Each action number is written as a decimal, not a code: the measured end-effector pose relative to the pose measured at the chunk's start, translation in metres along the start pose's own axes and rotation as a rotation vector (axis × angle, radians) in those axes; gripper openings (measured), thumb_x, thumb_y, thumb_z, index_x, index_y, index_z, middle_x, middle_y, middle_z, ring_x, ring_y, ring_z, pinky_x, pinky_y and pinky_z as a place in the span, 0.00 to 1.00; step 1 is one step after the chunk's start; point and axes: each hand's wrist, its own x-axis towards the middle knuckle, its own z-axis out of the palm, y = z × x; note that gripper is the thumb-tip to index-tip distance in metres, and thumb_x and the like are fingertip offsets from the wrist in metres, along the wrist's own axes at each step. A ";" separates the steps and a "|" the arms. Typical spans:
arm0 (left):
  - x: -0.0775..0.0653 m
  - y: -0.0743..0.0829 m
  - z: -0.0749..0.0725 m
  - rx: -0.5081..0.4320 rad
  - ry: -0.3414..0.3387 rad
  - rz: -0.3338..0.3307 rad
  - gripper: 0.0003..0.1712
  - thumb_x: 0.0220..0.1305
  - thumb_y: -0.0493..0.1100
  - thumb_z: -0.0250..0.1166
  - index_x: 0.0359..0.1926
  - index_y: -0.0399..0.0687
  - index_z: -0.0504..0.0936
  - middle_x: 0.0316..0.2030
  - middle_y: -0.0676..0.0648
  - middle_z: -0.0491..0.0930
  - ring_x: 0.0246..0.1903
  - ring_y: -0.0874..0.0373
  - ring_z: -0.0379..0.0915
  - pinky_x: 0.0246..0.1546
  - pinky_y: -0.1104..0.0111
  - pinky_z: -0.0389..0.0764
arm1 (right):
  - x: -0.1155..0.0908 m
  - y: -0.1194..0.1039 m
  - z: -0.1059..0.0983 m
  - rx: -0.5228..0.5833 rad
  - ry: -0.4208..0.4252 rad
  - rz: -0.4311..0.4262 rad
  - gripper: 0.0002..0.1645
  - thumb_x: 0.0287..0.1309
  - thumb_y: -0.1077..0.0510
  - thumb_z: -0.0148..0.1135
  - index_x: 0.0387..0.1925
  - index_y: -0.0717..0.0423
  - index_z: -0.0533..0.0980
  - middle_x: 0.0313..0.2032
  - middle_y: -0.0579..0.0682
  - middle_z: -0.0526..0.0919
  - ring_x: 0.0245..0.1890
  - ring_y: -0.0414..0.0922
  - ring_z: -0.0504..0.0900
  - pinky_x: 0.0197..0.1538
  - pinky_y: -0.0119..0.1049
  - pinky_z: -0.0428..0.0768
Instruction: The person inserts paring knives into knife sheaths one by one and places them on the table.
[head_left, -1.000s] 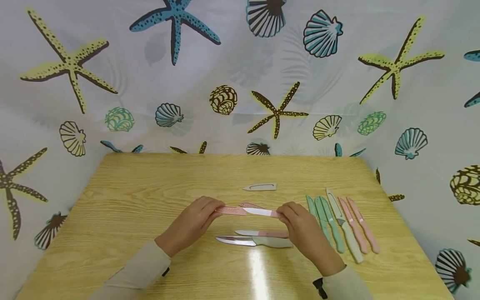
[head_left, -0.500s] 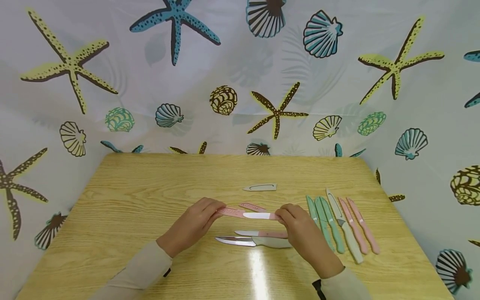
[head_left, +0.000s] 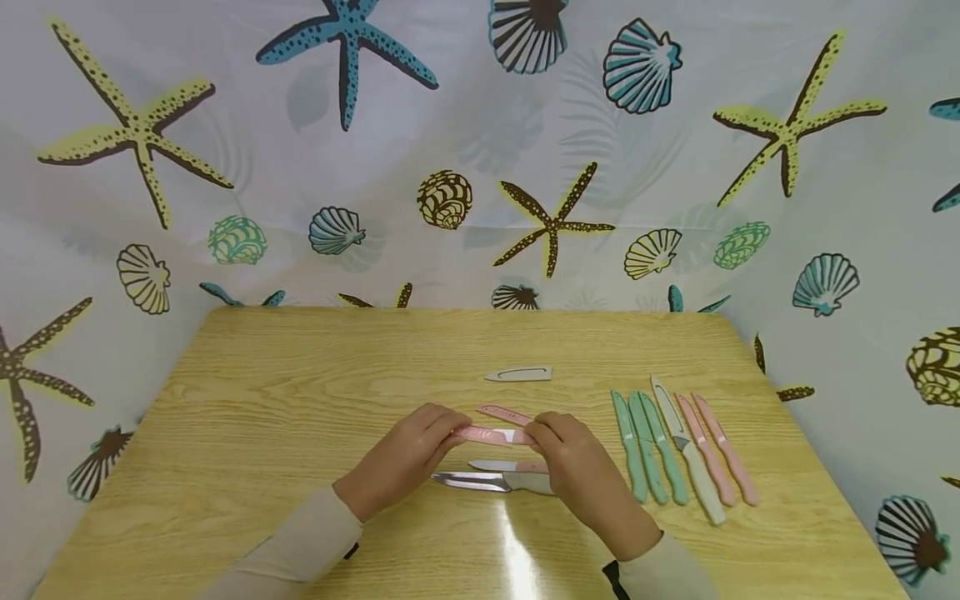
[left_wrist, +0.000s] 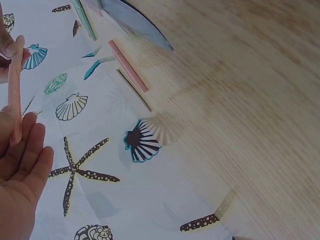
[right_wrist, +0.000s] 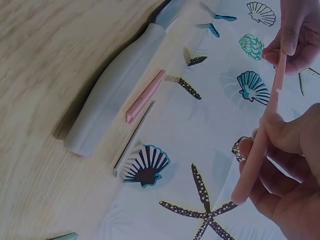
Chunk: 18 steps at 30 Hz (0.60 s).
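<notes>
In the head view my left hand (head_left: 408, 454) pinches a pink knife sheath (head_left: 480, 434) by its far end. My right hand (head_left: 581, 471) grips a pink-handled knife, whose handle (right_wrist: 255, 162) shows best in the right wrist view. Most of its white blade (head_left: 508, 436) is hidden inside the sheath, with a short stretch showing. Both are held above the table, roughly level. Behind them lies a second pink sheath (head_left: 504, 412). Nearer me are another small pink knife (head_left: 487, 465) and a larger knife with a steel blade (head_left: 472, 481), their handles partly covered by my right hand.
A white sheath (head_left: 520, 374) lies farther back on the wooden table (head_left: 300, 358). To the right rest several green knives (head_left: 649, 450), a white-handled knife (head_left: 701, 479) and two pink knives (head_left: 723, 454), side by side. A patterned cloth (head_left: 390, 167) surrounds the table's back and sides.
Knife and sheath have come together: the blade, fully bare before, is now mostly inside the sheath. My right hand has moved left, my left hand slightly right.
</notes>
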 end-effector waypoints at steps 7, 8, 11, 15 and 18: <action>-0.001 -0.001 0.001 0.002 0.003 -0.018 0.14 0.61 0.38 0.61 0.48 0.40 0.76 0.41 0.50 0.75 0.42 0.62 0.71 0.44 0.77 0.72 | 0.000 -0.003 0.001 0.008 -0.022 0.024 0.10 0.47 0.69 0.67 0.35 0.61 0.78 0.36 0.50 0.77 0.37 0.44 0.76 0.41 0.32 0.77; -0.001 -0.001 0.001 0.010 0.006 -0.019 0.14 0.61 0.38 0.62 0.48 0.40 0.77 0.41 0.50 0.75 0.42 0.62 0.70 0.43 0.77 0.72 | 0.000 -0.004 0.001 0.006 -0.026 0.028 0.10 0.47 0.68 0.67 0.35 0.61 0.78 0.36 0.50 0.77 0.37 0.44 0.76 0.41 0.32 0.77; -0.002 -0.002 0.001 0.041 0.015 -0.010 0.12 0.65 0.40 0.58 0.47 0.39 0.77 0.40 0.49 0.74 0.40 0.61 0.70 0.41 0.76 0.73 | -0.001 -0.006 0.002 0.001 -0.033 0.035 0.10 0.47 0.67 0.68 0.35 0.61 0.79 0.36 0.50 0.77 0.36 0.44 0.76 0.40 0.32 0.77; -0.002 -0.002 0.001 0.086 0.021 0.004 0.16 0.72 0.45 0.48 0.46 0.39 0.76 0.38 0.49 0.74 0.38 0.61 0.69 0.39 0.76 0.73 | -0.002 -0.009 0.003 -0.005 -0.027 0.034 0.10 0.48 0.67 0.68 0.35 0.60 0.78 0.36 0.50 0.77 0.37 0.44 0.76 0.40 0.32 0.77; -0.003 -0.001 0.002 0.105 0.026 -0.001 0.17 0.73 0.47 0.45 0.45 0.40 0.76 0.37 0.50 0.73 0.37 0.62 0.68 0.37 0.76 0.73 | -0.002 -0.010 0.003 -0.012 -0.027 0.036 0.10 0.48 0.67 0.67 0.35 0.61 0.79 0.36 0.51 0.78 0.37 0.45 0.76 0.41 0.32 0.77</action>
